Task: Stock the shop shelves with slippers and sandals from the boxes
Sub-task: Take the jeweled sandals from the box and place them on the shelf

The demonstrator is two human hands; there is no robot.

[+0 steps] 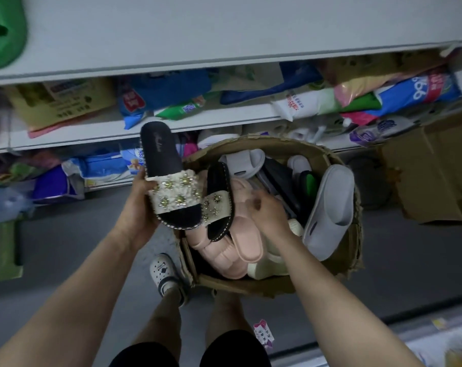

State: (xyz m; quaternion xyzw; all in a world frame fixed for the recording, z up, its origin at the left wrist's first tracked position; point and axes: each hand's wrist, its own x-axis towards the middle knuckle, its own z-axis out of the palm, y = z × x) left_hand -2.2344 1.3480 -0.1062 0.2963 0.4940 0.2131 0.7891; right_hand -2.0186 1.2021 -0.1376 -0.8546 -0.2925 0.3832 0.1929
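The left hand gripped a black beaded sandal by its strap, toe toward the shelves; the right hand, fingers loosely curled and holding nothing, hovered beside its mate, lying lengthwise in the cardboard box just left of it.

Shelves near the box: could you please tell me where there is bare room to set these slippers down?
The top shelf is bare from the green item rightward. The middle shelf offers only its front strip; packets crowd behind. The cardboard box is full of slippers. Bare floor lies left of it.
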